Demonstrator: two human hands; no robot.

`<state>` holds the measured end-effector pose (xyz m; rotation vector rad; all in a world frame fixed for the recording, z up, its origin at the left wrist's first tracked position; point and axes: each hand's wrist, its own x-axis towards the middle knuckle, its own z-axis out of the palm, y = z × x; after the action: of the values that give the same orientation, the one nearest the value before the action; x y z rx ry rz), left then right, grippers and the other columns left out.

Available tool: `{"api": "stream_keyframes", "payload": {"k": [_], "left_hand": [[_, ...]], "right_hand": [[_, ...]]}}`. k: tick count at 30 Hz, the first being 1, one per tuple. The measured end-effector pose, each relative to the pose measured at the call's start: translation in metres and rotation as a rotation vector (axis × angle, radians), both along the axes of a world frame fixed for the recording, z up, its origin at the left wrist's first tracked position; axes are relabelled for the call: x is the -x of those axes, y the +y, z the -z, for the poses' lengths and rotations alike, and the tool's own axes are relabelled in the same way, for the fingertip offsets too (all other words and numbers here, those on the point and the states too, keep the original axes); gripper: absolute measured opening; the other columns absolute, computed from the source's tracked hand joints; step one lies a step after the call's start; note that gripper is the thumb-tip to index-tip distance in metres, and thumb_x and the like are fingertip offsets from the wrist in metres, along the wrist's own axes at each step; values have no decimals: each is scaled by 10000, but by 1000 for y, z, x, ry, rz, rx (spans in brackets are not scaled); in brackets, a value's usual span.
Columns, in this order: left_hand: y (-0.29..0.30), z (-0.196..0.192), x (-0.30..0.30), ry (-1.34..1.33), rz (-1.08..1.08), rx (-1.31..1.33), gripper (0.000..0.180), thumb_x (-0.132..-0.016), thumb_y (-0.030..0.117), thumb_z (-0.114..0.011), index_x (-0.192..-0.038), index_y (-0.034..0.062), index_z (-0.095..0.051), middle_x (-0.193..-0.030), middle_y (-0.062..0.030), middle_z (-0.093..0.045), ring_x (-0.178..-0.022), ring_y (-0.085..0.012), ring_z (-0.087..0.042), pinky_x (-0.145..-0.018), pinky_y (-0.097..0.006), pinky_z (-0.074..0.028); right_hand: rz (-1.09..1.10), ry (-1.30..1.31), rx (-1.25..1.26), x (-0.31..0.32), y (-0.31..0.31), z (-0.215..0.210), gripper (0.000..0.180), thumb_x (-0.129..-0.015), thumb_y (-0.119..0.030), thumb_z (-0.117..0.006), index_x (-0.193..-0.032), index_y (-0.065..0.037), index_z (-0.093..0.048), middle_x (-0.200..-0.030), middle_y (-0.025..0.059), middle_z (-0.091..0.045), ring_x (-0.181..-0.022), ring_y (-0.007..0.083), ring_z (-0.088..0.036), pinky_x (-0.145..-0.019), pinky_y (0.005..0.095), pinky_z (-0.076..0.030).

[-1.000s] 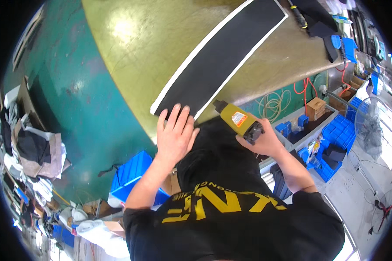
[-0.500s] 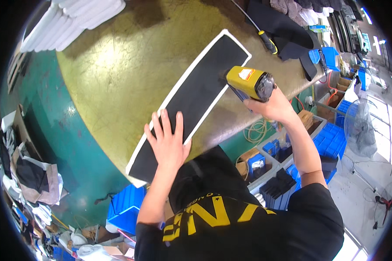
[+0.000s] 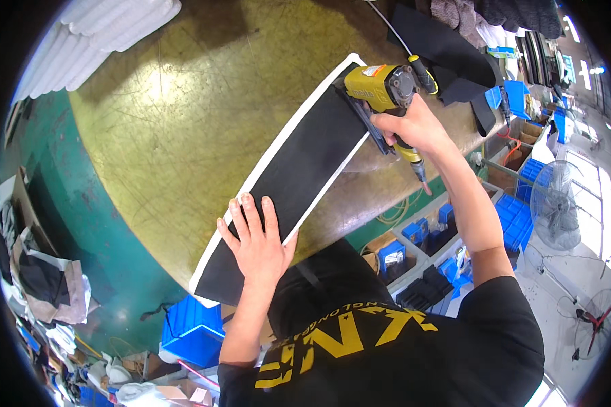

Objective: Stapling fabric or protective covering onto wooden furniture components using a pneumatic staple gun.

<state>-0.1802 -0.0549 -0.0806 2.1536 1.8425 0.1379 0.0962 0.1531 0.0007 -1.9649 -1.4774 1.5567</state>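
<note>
A long, slightly curved black panel with a white edging (image 3: 302,166) lies slantwise on the yellowish table. Flat on its near end rests my left hand (image 3: 256,244), fingers spread. My right hand (image 3: 411,125) is wrapped round the handle of a yellow and black pneumatic staple gun (image 3: 373,88). The gun's nose is over the panel's far end; whether it touches the surface is hidden. An air hose fitting hangs from the bottom of its handle.
Folded white padding (image 3: 95,41) is stacked at the table's far left. A screwdriver (image 3: 422,73) lies by black sheet pieces (image 3: 448,51) at the far right. Blue bins (image 3: 191,329) stand below the near edge, and a fan (image 3: 557,203) stands at right.
The staple gun in my right hand has moved up and left, over the panel's far end. My left hand stays flat on the panel. The whole view has shifted slightly.
</note>
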Motion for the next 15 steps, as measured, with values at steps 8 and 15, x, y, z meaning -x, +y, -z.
{"api": "stream_keyframes", "payload": {"k": [8,15], "left_hand": [[0,-1,-1,-13,-9,-5,910,-765,493,-773,-1481,40,-439,-1569,-284,-330,-1461,-472,-292,-1167,-666,-180],[3,0,-1,-24,-21,-4,923,-737,478,-807,-1477,61,-447,-1572,-266,-335,-1466,-455,-295,-1175,-649,-183]], "right_hand": [[-74,-153,8,14,-9,-6,180,-785,-132,-693,-895,2,-644,-625,40,-609,-537,119,-582,-532,307,-479],[-110,-216,89,30,-23,-6,240,-820,-76,-686,-1035,12,-625,-781,32,-624,-589,96,-569,-544,280,-463]]}}
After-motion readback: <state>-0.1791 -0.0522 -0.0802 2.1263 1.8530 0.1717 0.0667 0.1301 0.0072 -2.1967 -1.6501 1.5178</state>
